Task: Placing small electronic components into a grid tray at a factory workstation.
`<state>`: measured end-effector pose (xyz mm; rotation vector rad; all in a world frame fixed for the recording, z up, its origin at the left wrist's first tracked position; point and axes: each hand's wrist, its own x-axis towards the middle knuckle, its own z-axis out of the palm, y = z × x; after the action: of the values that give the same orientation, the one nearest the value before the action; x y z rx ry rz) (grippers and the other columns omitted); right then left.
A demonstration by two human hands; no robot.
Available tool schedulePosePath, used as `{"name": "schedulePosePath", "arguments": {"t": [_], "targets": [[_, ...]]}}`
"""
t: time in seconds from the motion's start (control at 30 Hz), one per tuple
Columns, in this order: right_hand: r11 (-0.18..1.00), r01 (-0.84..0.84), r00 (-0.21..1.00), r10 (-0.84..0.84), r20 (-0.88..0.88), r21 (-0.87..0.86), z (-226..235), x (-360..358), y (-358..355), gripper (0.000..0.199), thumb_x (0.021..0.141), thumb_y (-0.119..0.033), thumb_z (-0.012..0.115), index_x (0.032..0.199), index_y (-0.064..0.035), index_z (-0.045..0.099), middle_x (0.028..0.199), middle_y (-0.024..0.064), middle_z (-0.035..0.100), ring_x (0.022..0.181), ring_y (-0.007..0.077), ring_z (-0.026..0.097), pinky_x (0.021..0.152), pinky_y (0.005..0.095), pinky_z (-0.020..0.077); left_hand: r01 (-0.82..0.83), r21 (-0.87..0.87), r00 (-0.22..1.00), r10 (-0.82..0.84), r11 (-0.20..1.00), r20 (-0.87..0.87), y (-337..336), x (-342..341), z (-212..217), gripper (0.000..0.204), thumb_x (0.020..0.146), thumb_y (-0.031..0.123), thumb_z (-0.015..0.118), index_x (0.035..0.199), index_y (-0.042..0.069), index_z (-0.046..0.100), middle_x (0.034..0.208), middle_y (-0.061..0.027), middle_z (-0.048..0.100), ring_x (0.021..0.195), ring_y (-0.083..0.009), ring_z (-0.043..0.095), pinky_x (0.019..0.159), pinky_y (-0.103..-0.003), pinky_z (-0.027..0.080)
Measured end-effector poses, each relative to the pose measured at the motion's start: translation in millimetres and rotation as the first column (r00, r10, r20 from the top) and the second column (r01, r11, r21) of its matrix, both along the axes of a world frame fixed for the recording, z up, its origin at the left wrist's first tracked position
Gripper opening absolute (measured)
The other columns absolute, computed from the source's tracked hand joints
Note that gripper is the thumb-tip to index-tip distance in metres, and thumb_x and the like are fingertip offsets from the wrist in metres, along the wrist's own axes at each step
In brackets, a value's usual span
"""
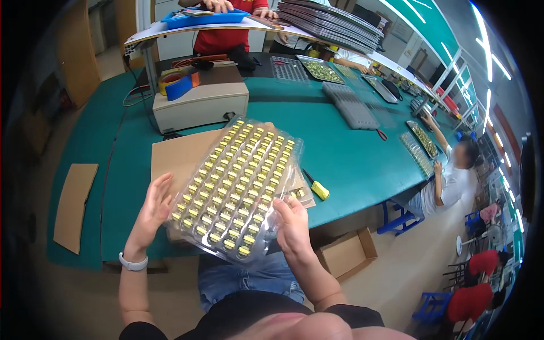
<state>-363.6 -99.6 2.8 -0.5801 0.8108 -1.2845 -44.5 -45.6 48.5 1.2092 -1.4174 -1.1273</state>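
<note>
A clear plastic blister tray is tilted above the near edge of the green table, filled with rows of small yellow-and-metal components. My right hand grips its right edge, thumb on top and the other fingers mostly hidden. At the tray's left edge, my left hand has its fingers stretched out, palm toward the tray; whether it touches the plastic I cannot tell. Beneath the tray lies brown cardboard. A few more yellow components show in a tray under the right corner.
A yellow-handled tool lies right of the tray. Behind stands a beige machine with tape rolls. A cardboard strip lies at left, an open carton on the floor. Co-workers sit at the right and stand across the table.
</note>
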Motion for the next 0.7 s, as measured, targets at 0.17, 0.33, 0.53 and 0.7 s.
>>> {"name": "schedulePosePath", "arguments": {"t": [0.17,0.33,0.53,0.7], "targets": [[0.990,0.143,0.990,-0.143,0.001,-0.002,0.0,19.1,0.5,0.011,0.101,-0.006,0.066,0.108,-0.0009,0.060,0.097,0.0071,0.070,0.082,0.0141,0.067,0.075,0.0282,0.0563,0.017,-0.051,0.998,-0.020,0.999,-0.060,-2.8,4.7,-10.9,0.090,0.102,0.055,0.059,0.164,0.001,0.021,0.172,-0.0198,0.021,0.162,-0.0351,0.013,0.131,-0.049,0.013],[0.991,0.131,0.991,-0.131,0.010,-0.017,-8.0,21.3,-0.8,0.014,0.100,-0.006,0.067,0.110,-0.0005,0.057,0.095,0.0070,0.069,0.081,0.0142,0.067,0.075,0.0288,0.0569,-0.030,-0.121,0.974,0.002,0.992,-0.225,0.7,12.0,-23.3,0.075,0.107,0.040,0.051,0.163,-0.001,0.021,0.172,-0.0206,0.020,0.163,-0.0328,0.009,0.132,-0.043,0.007],[0.978,0.199,0.980,-0.197,0.027,-0.057,-7.3,48.4,9.7,0.017,0.106,-0.007,0.062,0.116,-0.0052,0.048,0.100,0.0069,0.067,0.087,0.0147,0.067,0.079,0.0310,0.0586,-0.031,-0.129,0.832,-0.046,0.991,-0.553,-1.8,30.8,-41.2,0.066,0.109,0.030,0.046,0.162,-0.002,0.022,0.173,-0.0233,0.016,0.164,-0.0321,0.007,0.133,-0.041,0.004],[0.977,0.190,0.981,-0.186,0.048,-0.099,-11.5,73.1,12.5,0.024,0.105,-0.009,0.066,0.115,-0.0039,0.045,0.112,0.0093,0.059,0.106,0.0169,0.067,0.092,0.0344,0.0594,0.006,-0.157,0.892,-0.076,0.988,-0.446,-5.1,22.1,-37.5,0.072,0.106,0.034,0.050,0.163,0.000,0.021,0.174,-0.0228,0.013,0.164,-0.0326,0.006,0.133,-0.043,-0.001]]}}
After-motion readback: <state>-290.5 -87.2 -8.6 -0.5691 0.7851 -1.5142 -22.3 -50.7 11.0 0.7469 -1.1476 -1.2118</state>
